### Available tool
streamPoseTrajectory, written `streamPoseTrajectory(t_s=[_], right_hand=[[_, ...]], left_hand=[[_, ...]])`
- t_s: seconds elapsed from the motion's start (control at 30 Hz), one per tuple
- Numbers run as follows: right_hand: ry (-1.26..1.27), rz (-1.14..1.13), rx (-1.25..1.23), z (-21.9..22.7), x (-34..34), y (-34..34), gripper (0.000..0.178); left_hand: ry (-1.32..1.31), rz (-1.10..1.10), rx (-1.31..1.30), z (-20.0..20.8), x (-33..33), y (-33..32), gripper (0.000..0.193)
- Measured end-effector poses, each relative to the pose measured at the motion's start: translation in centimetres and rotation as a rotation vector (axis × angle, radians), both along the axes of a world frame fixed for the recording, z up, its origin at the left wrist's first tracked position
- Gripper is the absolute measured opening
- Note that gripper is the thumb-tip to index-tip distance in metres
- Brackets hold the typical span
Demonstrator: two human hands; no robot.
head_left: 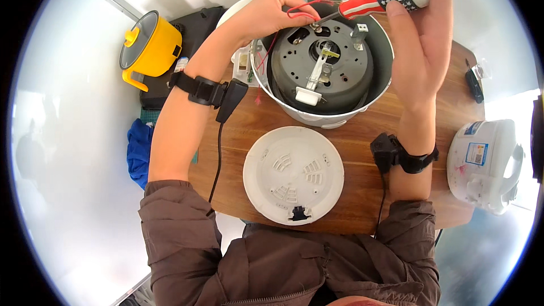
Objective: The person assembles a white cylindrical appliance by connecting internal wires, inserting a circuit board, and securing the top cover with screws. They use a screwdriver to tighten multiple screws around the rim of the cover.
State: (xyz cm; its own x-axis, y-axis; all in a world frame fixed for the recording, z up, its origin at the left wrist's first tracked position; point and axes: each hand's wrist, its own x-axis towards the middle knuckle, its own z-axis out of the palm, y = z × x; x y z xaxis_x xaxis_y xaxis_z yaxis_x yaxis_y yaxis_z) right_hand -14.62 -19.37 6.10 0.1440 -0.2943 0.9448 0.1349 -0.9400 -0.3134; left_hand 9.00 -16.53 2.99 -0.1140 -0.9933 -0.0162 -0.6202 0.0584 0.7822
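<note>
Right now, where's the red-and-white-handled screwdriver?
Head view, top right of centre: the screwdriver is in the right hand, its tip beside the left hand, over the dark-grey metal disc.

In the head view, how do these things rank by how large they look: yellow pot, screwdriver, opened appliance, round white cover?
1. Opened appliance
2. Round white cover
3. Yellow pot and screwdriver: unsure; the screwdriver looks longer but slimmer, and may be nearer the camera.

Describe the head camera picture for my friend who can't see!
A person's right hand holds a red-and-white screwdriver over an open, round appliance on a wooden table. The left hand is near its tip, beside red wires. A round white cover lies in front.
</note>
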Motion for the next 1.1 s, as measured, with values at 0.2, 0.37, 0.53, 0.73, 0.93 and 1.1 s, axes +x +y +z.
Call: streamPoseTrajectory(t_s=[0.2, 0.37, 0.53, 0.73, 0.93, 1.1], right_hand=[[0.056, -0.096, 0.295, -0.2, -1.2, 0.7, 0.047], [0.013, -0.029, 0.304, -0.2, -1.5, 0.3, 0.037], [0.412, -0.419, 0.042, 2.7, -3.0, 2.7, 0.023], [0.151, -0.469, 0.521, 5.1, -1.1, 4.1, 0.023], [0.331, -0.485, -0.217, 2.3, -3.2, 2.3, 0.027], [0.194, -0.244, 0.768, 7.7, -2.4, 5.5, 0.024]], left_hand=[[0.035, -0.007, 0.013, 0.1, -0.2, -0.1, 0.022], [0.02, -0.01, -0.002, 0.1, -0.1, 0.1, 0.022], [0.044, 0.023, 0.014, 0.0, -0.2, 0.3, 0.022], [0.009, -0.01, -0.031, -0.6, 0.1, -0.2, 0.022], [0.012, -0.004, -0.026, -0.3, 0.1, 0.2, 0.022], [0.011, -0.033, -0.066, -0.8, 0.1, -0.5, 0.022]])
